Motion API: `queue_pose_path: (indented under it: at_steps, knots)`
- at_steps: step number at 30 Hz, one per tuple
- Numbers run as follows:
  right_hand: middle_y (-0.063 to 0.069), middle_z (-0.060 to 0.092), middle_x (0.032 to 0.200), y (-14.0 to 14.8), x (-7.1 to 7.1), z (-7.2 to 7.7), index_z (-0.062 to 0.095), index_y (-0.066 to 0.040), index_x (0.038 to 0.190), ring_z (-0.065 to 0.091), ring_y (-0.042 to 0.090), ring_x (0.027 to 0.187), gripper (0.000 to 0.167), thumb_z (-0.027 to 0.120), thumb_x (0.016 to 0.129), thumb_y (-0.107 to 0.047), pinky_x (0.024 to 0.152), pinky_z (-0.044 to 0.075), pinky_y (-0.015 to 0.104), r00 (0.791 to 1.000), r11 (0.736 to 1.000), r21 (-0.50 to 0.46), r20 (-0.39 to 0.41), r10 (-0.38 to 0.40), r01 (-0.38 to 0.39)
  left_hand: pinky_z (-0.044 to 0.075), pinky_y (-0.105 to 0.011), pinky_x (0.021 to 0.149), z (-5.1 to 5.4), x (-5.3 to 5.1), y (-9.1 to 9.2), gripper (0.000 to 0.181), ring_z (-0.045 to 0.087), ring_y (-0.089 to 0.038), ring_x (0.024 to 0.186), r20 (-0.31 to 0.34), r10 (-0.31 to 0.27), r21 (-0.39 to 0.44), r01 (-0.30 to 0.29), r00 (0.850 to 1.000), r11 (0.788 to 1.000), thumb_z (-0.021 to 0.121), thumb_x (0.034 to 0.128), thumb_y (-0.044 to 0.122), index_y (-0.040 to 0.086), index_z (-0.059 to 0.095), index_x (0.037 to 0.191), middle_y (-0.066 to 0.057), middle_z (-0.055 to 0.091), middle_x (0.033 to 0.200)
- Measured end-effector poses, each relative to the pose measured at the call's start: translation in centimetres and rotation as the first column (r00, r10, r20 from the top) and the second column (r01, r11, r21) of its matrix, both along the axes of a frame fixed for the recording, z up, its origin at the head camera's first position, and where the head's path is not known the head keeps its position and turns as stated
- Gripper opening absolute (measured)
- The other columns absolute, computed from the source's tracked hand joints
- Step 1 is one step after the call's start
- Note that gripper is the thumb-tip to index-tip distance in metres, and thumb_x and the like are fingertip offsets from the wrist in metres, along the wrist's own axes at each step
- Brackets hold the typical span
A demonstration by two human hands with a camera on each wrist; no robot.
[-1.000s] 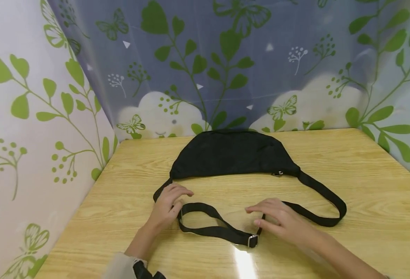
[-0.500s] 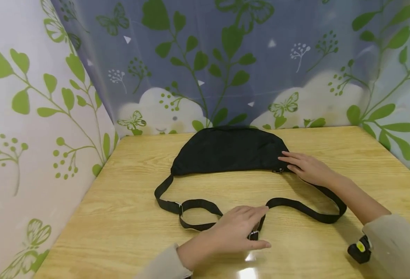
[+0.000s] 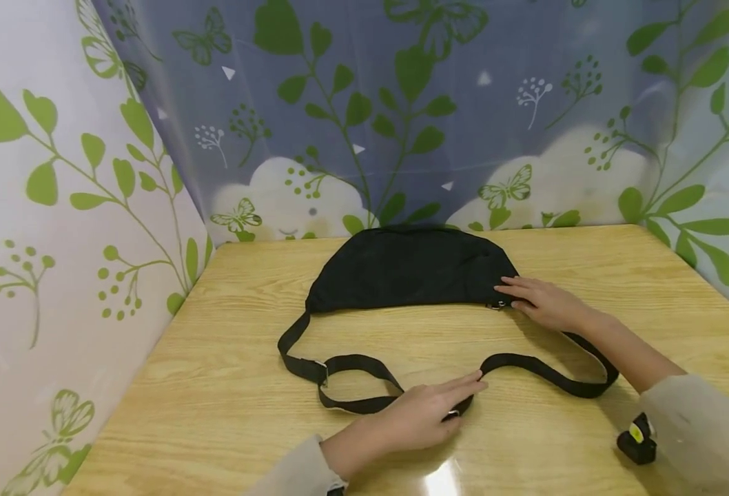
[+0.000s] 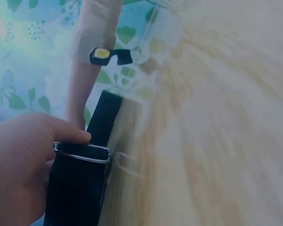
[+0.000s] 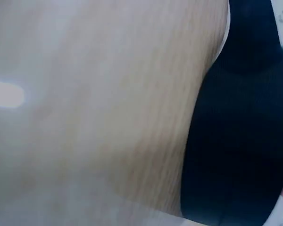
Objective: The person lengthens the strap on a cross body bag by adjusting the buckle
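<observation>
A black waist bag [image 3: 408,269] lies at the back of the table, its strap [image 3: 547,372] looped towards the front. My left hand [image 3: 423,417] pinches the strap at a metal slider buckle [image 4: 82,153]; the left wrist view shows the thumb against the buckle and the other fingers mostly hidden behind the webbing. At the bag's right end, my right hand [image 3: 547,303] rests fairly straight fingers on the fabric beside a zipper pull [image 3: 497,305]. In the right wrist view a broad black strap [image 5: 240,132] fills the right side and hides nearly all of that hand.
The wooden table [image 3: 228,331] meets a patterned backdrop [image 3: 315,138] just behind the bag. A second metal buckle [image 3: 323,373] sits on the strap's left part. A black device with a yellow mark [image 3: 637,437] is at the right sleeve.
My left hand has crossed from the strap's left part to the buckle and now pinches there. The right hand has gone from near the buckle up to the bag's right end.
</observation>
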State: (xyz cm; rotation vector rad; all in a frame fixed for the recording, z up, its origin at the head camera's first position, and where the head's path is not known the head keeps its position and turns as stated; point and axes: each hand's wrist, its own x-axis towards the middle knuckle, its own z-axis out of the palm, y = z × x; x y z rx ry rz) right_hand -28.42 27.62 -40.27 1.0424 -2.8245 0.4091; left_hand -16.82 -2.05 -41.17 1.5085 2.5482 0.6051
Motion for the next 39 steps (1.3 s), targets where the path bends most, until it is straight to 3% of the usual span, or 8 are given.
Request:
queue_pose_path:
  at_steps: [2, 5, 10, 18, 23, 32, 36, 39]
  knots:
    - [0.022, 0.046, 0.13, -0.5, 0.8, 0.2, 0.056, 0.0, 0.124, 0.04, 0.043, 0.118, 0.035, 0.057, 0.09, -0.005, 0.091, 0.034, 0.056, 0.998, 0.998, -0.042, -0.041, 0.052, -0.054, 0.043, -0.018, 0.082, 0.0, -0.1, -0.3, 0.059, 0.053, -0.003, 0.103, 0.02, 0.005, 0.017, -0.005, 1.0, 1.0, 0.056, 0.0929, 0.017, 0.016, 0.028, 0.145, 0.0, 0.023, 0.148]
    - [0.011, 0.056, 0.122, -1.5, 2.5, 0.6, 0.061, -0.005, 0.119, 0.049, 0.032, 0.112, 0.029, 0.058, 0.091, -0.014, 0.086, 0.04, 0.051, 0.988, 0.982, -0.141, 0.079, 0.136, -0.124, 0.037, -0.023, 0.092, 0.2, -0.3, -0.9, 0.061, 0.043, -0.002, 0.116, 0.056, 0.047, 0.034, -0.049, 0.997, 0.998, 0.058, 0.0914, 0.027, 0.017, 0.03, 0.144, 0.003, 0.029, 0.146]
    - [-0.002, 0.063, 0.107, -2.4, 5.6, 0.8, 0.065, -0.011, 0.113, 0.058, 0.012, 0.088, 0.026, 0.058, 0.092, -0.024, 0.073, 0.048, 0.036, 0.891, 0.947, -0.276, 0.369, 0.264, -0.166, 0.041, -0.018, 0.084, 0.4, -0.7, -2.1, 0.054, 0.051, 0.003, 0.103, 0.067, 0.103, 0.025, -0.105, 0.992, 0.994, 0.066, 0.0832, 0.038, 0.021, 0.051, 0.132, 0.012, 0.053, 0.124]
    - [-0.002, 0.066, 0.1, -1.8, 8.1, -0.2, 0.067, -0.01, 0.109, 0.059, 0.008, 0.08, 0.02, 0.056, 0.092, -0.012, 0.063, 0.049, 0.027, 0.858, 0.9, -0.394, 0.379, 0.346, -0.189, 0.041, -0.012, 0.068, 0.2, -0.8, -3.4, 0.033, 0.055, 0.009, 0.086, 0.052, 0.094, 0.036, -0.096, 0.994, 0.995, 0.067, 0.0802, 0.041, 0.024, 0.069, 0.109, 0.017, 0.064, 0.098]
    - [0.0, 0.065, 0.104, -1.6, 10.0, -0.4, 0.066, -0.011, 0.112, 0.06, 0.01, 0.082, 0.022, 0.054, 0.093, -0.011, 0.064, 0.049, 0.028, 0.8, 0.88, -0.437, 0.452, 0.395, -0.188, 0.039, -0.01, 0.063, 0.4, 0.0, -4.0, 0.031, 0.052, 0.014, 0.073, 0.14, 0.1, 0.046, -0.108, 0.985, 0.993, 0.068, 0.0793, 0.04, 0.024, 0.069, 0.106, 0.018, 0.065, 0.088]
    - [0.0, 0.064, 0.105, -1.8, 12.5, -0.8, 0.065, -0.009, 0.114, 0.058, 0.008, 0.083, 0.026, 0.052, 0.092, -0.003, 0.065, 0.048, 0.027, 0.669, 0.817, -0.514, 0.514, 0.537, -0.261, 0.044, -0.012, 0.06, 0.6, 2.2, -4.4, 0.025, 0.055, 0.012, 0.067, 0.452, 0.037, 0.078, -0.08, 0.891, 0.994, 0.07, 0.0812, 0.024, 0.014, 0.07, 0.104, 0.015, 0.065, 0.081]
    - [0.0, 0.064, 0.105, -2.0, 12.9, -0.9, 0.064, -0.008, 0.114, 0.058, 0.008, 0.086, 0.025, 0.052, 0.092, -0.003, 0.067, 0.049, 0.027, 0.633, 0.813, -0.52, 0.543, 0.551, -0.262, 0.042, -0.008, 0.062, 0.7, 2.9, -4.3, 0.026, 0.052, 0.015, 0.067, 0.392, -0.016, 0.037, 0.001, 0.92, 0.999, 0.069, 0.0823, 0.024, 0.014, 0.068, 0.106, 0.014, 0.065, 0.084]
    - [0.0, 0.063, 0.107, -2.1, 12.9, -0.8, 0.063, -0.007, 0.115, 0.058, 0.009, 0.09, 0.025, 0.052, 0.093, -0.004, 0.069, 0.049, 0.027, 0.639, 0.823, -0.503, 0.548, 0.54, -0.265, 0.041, -0.006, 0.063, 0.7, 3.1, -4.2, 0.027, 0.051, 0.018, 0.067, 0.328, -0.033, 0.023, 0.028, 0.944, 0.999, 0.069, 0.0819, 0.026, 0.015, 0.068, 0.106, 0.015, 0.065, 0.085]
